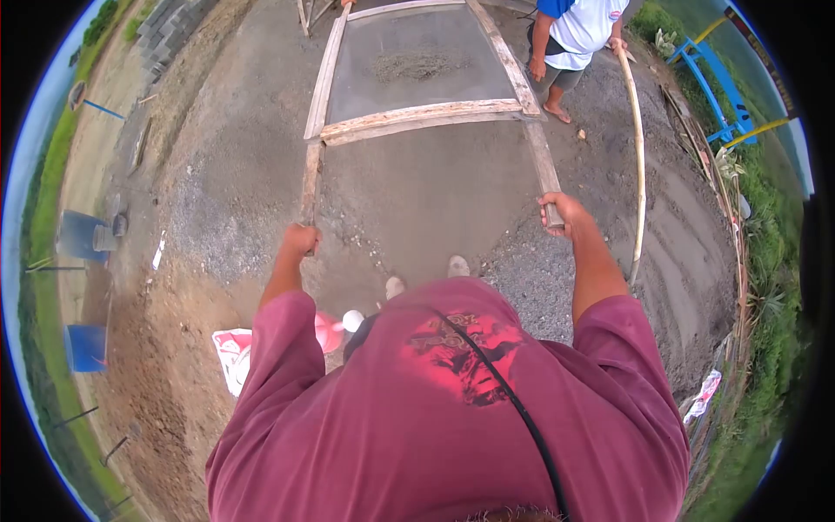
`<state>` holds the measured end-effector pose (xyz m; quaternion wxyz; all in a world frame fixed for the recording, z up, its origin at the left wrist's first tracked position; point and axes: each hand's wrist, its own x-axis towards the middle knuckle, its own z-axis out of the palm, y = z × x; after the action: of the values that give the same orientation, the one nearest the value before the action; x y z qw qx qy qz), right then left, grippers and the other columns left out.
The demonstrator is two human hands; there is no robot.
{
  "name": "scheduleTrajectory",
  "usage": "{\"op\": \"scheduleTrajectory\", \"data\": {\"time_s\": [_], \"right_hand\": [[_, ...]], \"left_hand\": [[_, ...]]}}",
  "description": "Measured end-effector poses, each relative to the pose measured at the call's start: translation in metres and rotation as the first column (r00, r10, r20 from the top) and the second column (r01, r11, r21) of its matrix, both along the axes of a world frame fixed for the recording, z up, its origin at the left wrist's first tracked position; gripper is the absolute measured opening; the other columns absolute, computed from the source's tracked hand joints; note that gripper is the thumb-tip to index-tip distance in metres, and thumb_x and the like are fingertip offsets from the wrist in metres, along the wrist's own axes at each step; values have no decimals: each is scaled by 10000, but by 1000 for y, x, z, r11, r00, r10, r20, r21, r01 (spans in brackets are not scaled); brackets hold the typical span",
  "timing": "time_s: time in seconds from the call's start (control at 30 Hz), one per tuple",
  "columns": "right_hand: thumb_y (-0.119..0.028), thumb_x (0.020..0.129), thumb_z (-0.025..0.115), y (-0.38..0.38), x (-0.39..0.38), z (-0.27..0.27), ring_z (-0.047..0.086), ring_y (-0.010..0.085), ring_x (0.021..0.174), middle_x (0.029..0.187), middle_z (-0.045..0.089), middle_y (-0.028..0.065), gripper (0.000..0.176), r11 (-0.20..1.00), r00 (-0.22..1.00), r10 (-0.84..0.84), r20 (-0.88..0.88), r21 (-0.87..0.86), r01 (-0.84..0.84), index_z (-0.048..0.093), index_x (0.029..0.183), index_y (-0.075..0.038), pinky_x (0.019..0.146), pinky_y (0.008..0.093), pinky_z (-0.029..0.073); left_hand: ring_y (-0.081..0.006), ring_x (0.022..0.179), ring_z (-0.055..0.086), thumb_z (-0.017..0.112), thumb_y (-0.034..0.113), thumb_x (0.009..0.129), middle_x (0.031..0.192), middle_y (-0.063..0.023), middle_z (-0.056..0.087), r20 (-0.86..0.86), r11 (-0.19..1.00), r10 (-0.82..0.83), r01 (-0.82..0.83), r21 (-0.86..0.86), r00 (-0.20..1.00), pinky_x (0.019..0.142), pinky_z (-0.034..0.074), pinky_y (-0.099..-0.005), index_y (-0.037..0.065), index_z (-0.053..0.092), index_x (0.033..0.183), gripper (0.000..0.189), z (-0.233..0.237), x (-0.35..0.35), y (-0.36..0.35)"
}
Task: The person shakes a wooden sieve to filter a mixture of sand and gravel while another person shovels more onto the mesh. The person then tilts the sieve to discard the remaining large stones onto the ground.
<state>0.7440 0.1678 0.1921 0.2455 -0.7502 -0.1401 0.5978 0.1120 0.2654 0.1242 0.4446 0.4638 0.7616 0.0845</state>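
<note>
A large sieve with a wooden frame (426,115) and a fine mesh (365,91) stretches out in front of me. A dark heap of sand (417,65) lies on the middle of its mesh. My left hand (302,238) is closed round the end of the left wooden handle (310,183). On the other side, my right hand (565,213) grips the end of the right handle (543,161). Fine grey sand (435,170) covers the ground between the handles, below the near edge of the frame.
A person in a white and blue shirt (581,33) stands at the right of the sieve, one hand on a long pole (637,157). Another person's hand shows at the far left corner. Blue containers (85,348) and grey blocks (174,35) stand left. Gravel (544,283) lies by my feet.
</note>
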Motion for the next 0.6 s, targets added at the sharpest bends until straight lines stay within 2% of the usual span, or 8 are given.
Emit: {"op": "scheduleTrajectory", "data": {"time_s": [0.17, 0.23, 0.27, 0.3, 0.33, 0.47, 0.5, 0.6], "right_hand": [[-173, 802, 666, -163, -29, -90, 633, 182, 607, 709, 630, 56, 139, 992, 990, -119, -68, -45, 117, 639, 875, -58, 553, 352, 493], [-110, 751, 719, -251, -46, -122, 639, 253, 584, 694, 634, 109, 151, 976, 970, -216, -115, -38, 213, 663, 799, 21, 560, 385, 516], [-123, 757, 721, -301, -39, -160, 648, 257, 608, 717, 648, 117, 157, 994, 996, 90, 7, 68, -91, 668, 797, 19, 571, 391, 520], [-137, 762, 723, -351, -31, -200, 658, 260, 632, 740, 662, 124, 165, 905, 900, 374, 224, 125, -407, 674, 796, 17, 581, 398, 524], [-150, 767, 724, -400, -24, -238, 667, 264, 656, 763, 677, 132, 173, 765, 725, 522, 449, 130, -631, 680, 794, 15, 591, 404, 527], [-151, 777, 710, -341, -55, -171, 652, 253, 622, 731, 649, 115, 154, 982, 980, 182, 74, -70, -177, 667, 820, -9, 566, 396, 522], [-151, 779, 707, -314, -56, -170, 648, 250, 614, 723, 642, 110, 150, 993, 998, 4, -67, -113, -12, 664, 827, -15, 559, 393, 521], [-151, 786, 697, -196, -52, -152, 636, 242, 589, 700, 621, 97, 139, 974, 947, -214, -241, -132, 187, 655, 846, -33, 540, 387, 517]], "left_hand": [[-310, 674, 720, 665, 273, 770, 760, -194, 719, -220, 935, -339, 300, -190, 915, 653, 569, -426, -7, 731, 753, 289, -118, -49, -160], [-242, 654, 678, 736, 91, 744, 782, -158, 694, 1, 943, 98, -93, -320, 995, 549, 531, -380, -42, 670, 941, 248, -90, -49, -240], [-194, 638, 647, 769, 37, 691, 761, -133, 671, -43, 950, 116, -123, -286, 992, 519, 508, -364, -37, 633, 997, 343, -50, -39, -260], [-203, 643, 651, 791, 57, 661, 775, -132, 676, 67, 915, 207, -169, -366, 976, 537, 517, -377, -49, 628, 1066, 449, -138, -93, -310], [-212, 640, 650, 807, 51, 627, 759, -123, 673, -111, 988, 50, -65, -139, 993, 549, 525, -386, -66, 644, 1052, 470, -75, -69, -313], [-219, 648, 669, 818, 59, 614, 773, -138, 698, -42, 974, -10, 0, -228, 999, 554, 530, -382, -78, 684, 1001, 432, -99, -89, -303], [-219, 674, 691, 804, 73, 640, 789, -159, 711, 33, 941, 144, -126, -315, 989, 563, 538, -384, -94, 696, 951, 368, -111, -92, -286], [-285, 694, 726, 740, 214, 726, 727, -180, 710, -153, 981, -57, 27, -192, 987, 631, 563, -414, -27, 741, 861, 276, -160, -100, -184]]}}
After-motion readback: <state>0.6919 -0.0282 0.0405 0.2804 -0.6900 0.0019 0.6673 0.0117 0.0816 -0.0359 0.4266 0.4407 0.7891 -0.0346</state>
